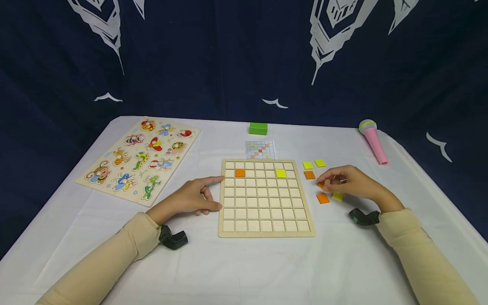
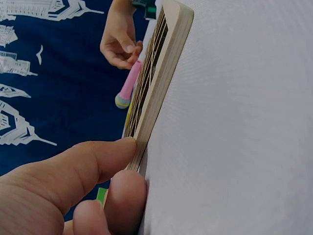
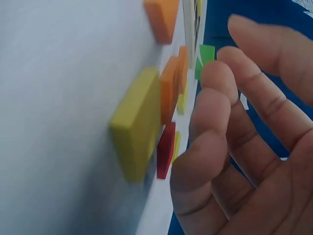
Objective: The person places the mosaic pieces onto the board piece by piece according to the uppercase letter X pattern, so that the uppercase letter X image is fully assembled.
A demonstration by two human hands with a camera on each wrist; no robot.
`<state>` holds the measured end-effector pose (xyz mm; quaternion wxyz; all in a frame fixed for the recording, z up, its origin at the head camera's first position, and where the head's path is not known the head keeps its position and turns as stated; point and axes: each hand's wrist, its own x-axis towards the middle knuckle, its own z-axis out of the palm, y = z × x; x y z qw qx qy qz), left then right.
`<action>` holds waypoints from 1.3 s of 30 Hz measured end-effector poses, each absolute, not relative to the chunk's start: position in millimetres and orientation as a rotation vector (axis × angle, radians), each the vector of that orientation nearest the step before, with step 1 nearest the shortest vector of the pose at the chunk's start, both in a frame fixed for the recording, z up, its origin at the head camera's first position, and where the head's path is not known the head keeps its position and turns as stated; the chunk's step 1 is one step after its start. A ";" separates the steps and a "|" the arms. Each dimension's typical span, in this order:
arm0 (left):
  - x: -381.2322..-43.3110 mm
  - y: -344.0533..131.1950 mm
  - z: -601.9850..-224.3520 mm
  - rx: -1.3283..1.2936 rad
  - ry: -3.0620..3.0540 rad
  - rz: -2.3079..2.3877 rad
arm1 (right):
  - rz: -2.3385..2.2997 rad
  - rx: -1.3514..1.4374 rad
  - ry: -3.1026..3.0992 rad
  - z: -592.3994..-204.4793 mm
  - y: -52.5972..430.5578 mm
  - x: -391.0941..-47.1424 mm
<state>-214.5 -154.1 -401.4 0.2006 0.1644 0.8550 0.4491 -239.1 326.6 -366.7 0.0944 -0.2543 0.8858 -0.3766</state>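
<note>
Sleeves of beige cloth spanned the near corners of a white tablecloth, with a black device beside the left cuff and a similar one at the right. The left hand had thumb and forefinger spread wide, both tips against the left edge of a wooden grid board, which lay flat in the middle of the table. Right of that board, the right hand was poised low over loose squares, fingers loosely bent, a narrow gap between thumb and forefinger; an orange tile lay just by the fingertips, though contact could not be made out. Around it lay two more orange squares, three yellow ones and, visible from the right wrist, a red tile. In the board's second row from the far side sat an orange square and a yellow square. Beyond came a patterned card, an insect puzzle off to the left, a pink microphone at far right, a green block, and finally a navy curtain.
</note>
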 end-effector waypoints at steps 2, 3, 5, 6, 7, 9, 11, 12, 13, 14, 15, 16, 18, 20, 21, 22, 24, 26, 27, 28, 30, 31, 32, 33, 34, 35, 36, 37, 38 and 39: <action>-214.6 -154.3 -401.5 0.462 2.386 1.261 | -1.142 -0.782 2.610 -368.3 330.0 -238.0; -214.6 -154.4 -401.5 0.463 2.385 1.264 | -1.153 -0.792 2.603 -368.9 331.3 -237.4; -214.5 -154.4 -401.4 0.462 2.381 1.270 | -1.158 -0.802 2.592 -370.7 334.1 -237.5; -214.4 -154.4 -401.3 0.462 2.379 1.271 | -1.164 -0.793 2.581 -371.3 335.2 -237.5; -214.2 -154.5 -401.2 0.461 2.378 1.272 | -1.165 -0.783 2.569 -371.0 336.2 -237.1; -213.8 -154.4 -400.8 0.460 2.378 1.272 | -1.161 -0.775 2.555 -372.0 337.8 -236.9; -213.6 -154.3 -400.7 0.460 2.380 1.270 | -1.152 -0.763 2.541 -372.1 338.2 -236.3; -213.4 -154.3 -400.7 0.460 2.381 1.268 | -1.149 -0.764 2.534 -372.0 338.3 -235.9; -213.3 -154.3 -400.6 0.460 2.381 1.268 | -1.143 -0.773 2.530 -371.9 338.3 -235.6; -213.2 -154.2 -400.6 0.460 2.382 1.268 | -1.142 -0.778 2.527 -372.2 338.2 -235.3; -213.1 -154.2 -400.7 0.461 2.383 1.267 | -1.140 -0.787 2.521 -372.4 338.3 -235.1; -212.9 -154.1 -400.5 0.459 2.383 1.266 | -1.134 -0.790 2.519 -372.3 338.2 -234.8; -212.5 -154.0 -400.2 0.458 2.383 1.267 | -1.122 -0.821 2.518 -372.9 338.5 -234.6; -212.3 -153.9 -400.0 0.456 2.384 1.266 | -1.106 -0.844 2.525 -373.9 338.7 -234.3; -212.2 -153.8 -399.9 0.456 2.384 1.266 | -1.096 -0.851 2.529 -374.3 338.7 -234.2; -212.2 -153.7 -399.8 0.455 2.384 1.265 | -1.083 -0.858 2.535 -374.8 338.6 -234.1; -212.3 -153.6 -399.8 0.455 2.384 1.264 | -1.065 -0.859 2.542 -375.1 338.2 -233.6; -212.3 -153.5 -399.9 0.455 2.385 1.264 | -1.047 -0.862 2.549 -375.2 337.8 -233.3; -212.4 -153.4 -400.0 0.456 2.386 1.265 | -1.039 -0.866 2.550 -375.1 337.6 -233.1; -212.4 -153.4 -400.1 0.456 2.386 1.265 | -1.032 -0.873 2.553 -375.2 337.4 -233.1; -212.4 -153.3 -400.3 0.458 2.389 1.264 | -1.024 -0.884 2.557 -374.9 337.3 -232.7; -212.4 -153.3 -400.4 0.460 2.390 1.262 | -1.020 -0.893 2.559 -375.3 337.4 -232.7; -212.4 -153.2 -400.5 0.460 2.391 1.260 | -1.019 -0.897 2.563 -375.2 337.4 -232.6; -212.4 -153.2 -400.5 0.460 2.393 1.259 | -1.018 -0.900 2.568 -375.5 337.5 -232.6; -212.4 -153.1 -400.5 0.461 2.394 1.258 | -1.016 -0.900 2.574 -375.3 337.4 -232.4; -212.4 -153.1 -400.5 0.461 2.395 1.257 | -1.019 -0.898 2.581 -375.1 337.3 -232.2; -212.5 -153.1 -400.5 0.461 2.396 1.257 | -1.022 -0.896 2.591 -374.6 336.9 -231.9; -212.7 -153.1 -400.5 0.462 2.397 1.257 | -1.024 -0.892 2.601 -373.9 336.3 -231.6; -212.8 -153.1 -400.4 0.463 2.397 1.258 | -1.031 -0.883 2.610 -372.8 335.4 -231.2; -213.0 -153.2 -400.4 0.464 2.397 1.258 | -1.036 -0.876 2.619 -372.0 334.3 -230.9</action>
